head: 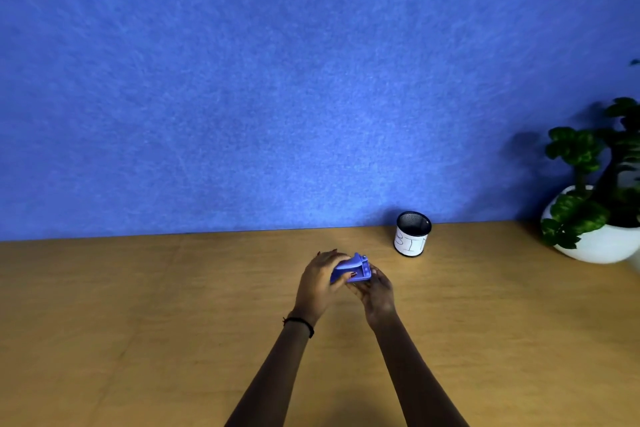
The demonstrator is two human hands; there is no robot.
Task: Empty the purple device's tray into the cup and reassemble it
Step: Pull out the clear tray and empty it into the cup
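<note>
Surface: wooden desk point(138, 305), blue wall behind.
Device: purple device point(351, 270), likely light, rigid plastic.
Hold: left hand point(320, 282) wraps body; right hand point(375, 289) cradles underside.
Cup: cup point(412, 234) far right, well apart.

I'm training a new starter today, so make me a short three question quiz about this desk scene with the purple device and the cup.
1. True or false: both hands hold the purple device.
2. Which side of the device does the cup stand on? A. right, toward the wall. B. left, near the desk's front edge.
3. Fill in: the left hand has a dark band on its ____.

Key:
1. True; the right hand supports it from below, and the left hand's grip covers its top.
2. A; the cup stands apart from the hands.
3. Wrist.
</note>
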